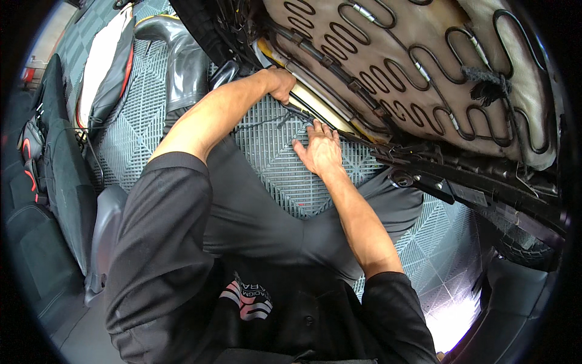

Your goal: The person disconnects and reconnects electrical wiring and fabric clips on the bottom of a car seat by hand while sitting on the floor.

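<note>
A car seat tipped on its side [394,79] fills the far right, its wavy spring wires and pale foam facing me. Along its near edge runs a thin black strip [312,113] beside a cream and yellow band. My left hand [280,84] is closed at the upper end of that edge, its fingers curled; what they grip is mostly hidden. Lower down the same edge, my right hand [321,147] lies open, fingers stretched out with the tips touching the strip. A dark thin cable [260,125] trails over the floor near my left hand.
Grey grid floor tiles [285,164] lie under my spread legs. Rubber boots [185,64] are at the upper left. A white, black and red padded piece [106,67] lies farther left. Black seat parts [60,164] stand along the left rim, and a black seat cushion [515,297] at lower right.
</note>
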Demonstrator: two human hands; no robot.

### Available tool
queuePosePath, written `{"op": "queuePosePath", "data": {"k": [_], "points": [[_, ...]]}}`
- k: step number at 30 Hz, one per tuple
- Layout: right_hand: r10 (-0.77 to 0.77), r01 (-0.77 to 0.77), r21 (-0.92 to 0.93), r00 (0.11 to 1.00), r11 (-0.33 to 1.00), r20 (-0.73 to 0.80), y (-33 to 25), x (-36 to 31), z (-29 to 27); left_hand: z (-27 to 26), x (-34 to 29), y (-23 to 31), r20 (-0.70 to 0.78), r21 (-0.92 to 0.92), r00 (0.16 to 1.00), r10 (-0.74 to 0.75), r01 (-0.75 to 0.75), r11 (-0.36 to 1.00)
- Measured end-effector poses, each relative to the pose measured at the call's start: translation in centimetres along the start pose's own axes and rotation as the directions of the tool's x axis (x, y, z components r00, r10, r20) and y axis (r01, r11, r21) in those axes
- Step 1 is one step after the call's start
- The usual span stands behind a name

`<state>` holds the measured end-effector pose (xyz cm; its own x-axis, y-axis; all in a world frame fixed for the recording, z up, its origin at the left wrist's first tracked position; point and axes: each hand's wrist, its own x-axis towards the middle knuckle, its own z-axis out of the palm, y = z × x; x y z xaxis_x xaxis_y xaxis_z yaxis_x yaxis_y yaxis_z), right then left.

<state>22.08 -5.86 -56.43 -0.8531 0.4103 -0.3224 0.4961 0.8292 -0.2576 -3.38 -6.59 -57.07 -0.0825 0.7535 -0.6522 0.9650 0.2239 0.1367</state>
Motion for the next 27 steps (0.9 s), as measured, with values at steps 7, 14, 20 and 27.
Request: {"op": "queuePosePath", "data": {"k": [7, 14, 20, 27], "points": [[0.017, -0.015, 0.014, 0.995, 1.0, -0.095, -0.4, -1.0, 1.6, -0.3, -0.7, 0.3, -0.066, -0.084, 0.997, 0.039, -0.045, 0.995], [0.169, 0.036, 0.572, 0.939, 0.819, -0.301, 3.1, -9.4, -2.0, 0.3, -0.8, 0.0, -0.091, -0.1, 0.992, 0.084, -0.093, 0.991], [0.074, 0.034, 0.078, 0.104, 0.996, -0.992, 4.6, -26.9, -20.6, 1.7, -0.6, -1.5, -0.137, -0.097, 0.983, 0.125, -0.139, 0.986], [-0.448, -0.005, -0.45, 0.098, 0.893, -0.889, 8.7, -20.4, -36.8, 1.0, -0.9, -0.4, -0.171, 0.0, 0.98, 0.1, -0.102, 0.995]]}}
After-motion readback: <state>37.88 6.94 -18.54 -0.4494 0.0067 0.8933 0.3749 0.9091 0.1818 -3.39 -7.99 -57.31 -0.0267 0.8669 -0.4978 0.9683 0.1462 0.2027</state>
